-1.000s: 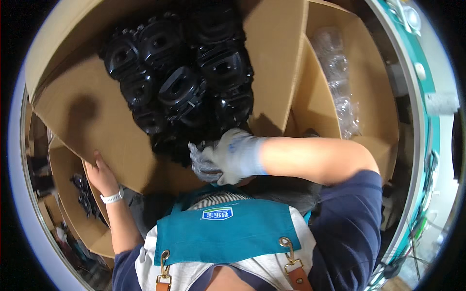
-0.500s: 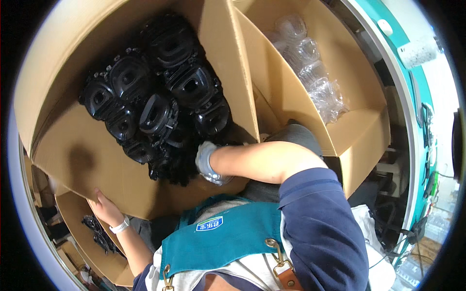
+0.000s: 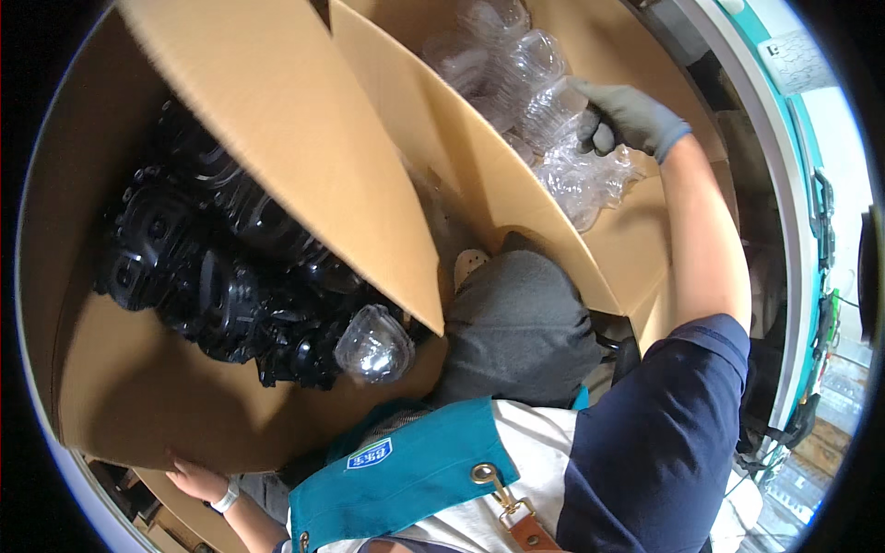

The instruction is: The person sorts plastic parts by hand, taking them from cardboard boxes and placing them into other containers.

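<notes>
The person's right grip (image 3: pixel 631 118), in a matt grey knitted glove with a darker coating at the fingertips, is at the stacked clear containers (image 3: pixel 553 115), thin glossy plastic nested in ribbed, rounded rows; its lower fingers are curled, but whether they have closed on a piece cannot be told. Those containers lie inside the right box (image 3: pixel 516 170), whose smooth tan cardboard wall bends with the lens. The left grip (image 3: pixel 198 481), bare-skinned above a pale wristband (image 3: pixel 226 496), is at the lower edge of the left box (image 3: pixel 101 369), most of its fingers hidden, so how firmly it is closed cannot be told. Inside this box sit glossy black trays (image 3: pixel 152 226), moulded with rounded rims and sunken centres, packed close together. One clear domed piece (image 3: pixel 375 348), crinkled with bright reflections, lies over the near end of the black heap. Between the boxes is a knee in soft dark grey trousers (image 3: pixel 525 323), below it a perforated tan shoe (image 3: pixel 470 266)
</notes>
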Tool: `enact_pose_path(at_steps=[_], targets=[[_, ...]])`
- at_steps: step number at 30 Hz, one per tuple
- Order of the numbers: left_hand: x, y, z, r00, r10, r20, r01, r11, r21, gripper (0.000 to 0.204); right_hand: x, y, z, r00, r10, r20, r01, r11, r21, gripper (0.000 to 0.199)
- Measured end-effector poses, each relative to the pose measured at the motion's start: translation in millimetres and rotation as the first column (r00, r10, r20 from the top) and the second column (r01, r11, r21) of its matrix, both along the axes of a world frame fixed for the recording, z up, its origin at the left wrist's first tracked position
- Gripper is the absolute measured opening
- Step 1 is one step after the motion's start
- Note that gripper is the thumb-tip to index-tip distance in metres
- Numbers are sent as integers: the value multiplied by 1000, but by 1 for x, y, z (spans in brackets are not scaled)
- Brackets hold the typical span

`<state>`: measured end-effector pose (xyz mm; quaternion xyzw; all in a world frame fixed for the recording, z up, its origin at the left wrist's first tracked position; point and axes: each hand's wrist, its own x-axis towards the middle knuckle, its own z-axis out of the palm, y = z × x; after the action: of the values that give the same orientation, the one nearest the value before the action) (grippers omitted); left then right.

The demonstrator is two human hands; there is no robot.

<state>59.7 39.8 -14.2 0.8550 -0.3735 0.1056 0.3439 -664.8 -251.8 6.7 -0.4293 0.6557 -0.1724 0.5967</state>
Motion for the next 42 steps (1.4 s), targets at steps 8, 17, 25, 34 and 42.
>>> enact_pose_path(at_steps=[8,17,25,34,42], targets=[[2,4,8,987,159,-37,-157,986,54,41,-33,-21,-207,161,473,-866,-546,774,321,57],[-9,5,24,993,95,67,-102,988,114,45,-39,20,-286,-34,513,-858,-702,599,386,51],[25,25,17,937,-78,341,-65,919,389,45,-10,7,-254,-9,655,-755,-575,615,540,50],[-9,4,24,994,107,-4,-106,990,97,46,-37,7,-234,-43,672,-739,-668,531,522,52],[14,14,20,988,96,-117,-100,994,-32,46,-32,38,-257,131,418,-899,-597,757,265,66]])
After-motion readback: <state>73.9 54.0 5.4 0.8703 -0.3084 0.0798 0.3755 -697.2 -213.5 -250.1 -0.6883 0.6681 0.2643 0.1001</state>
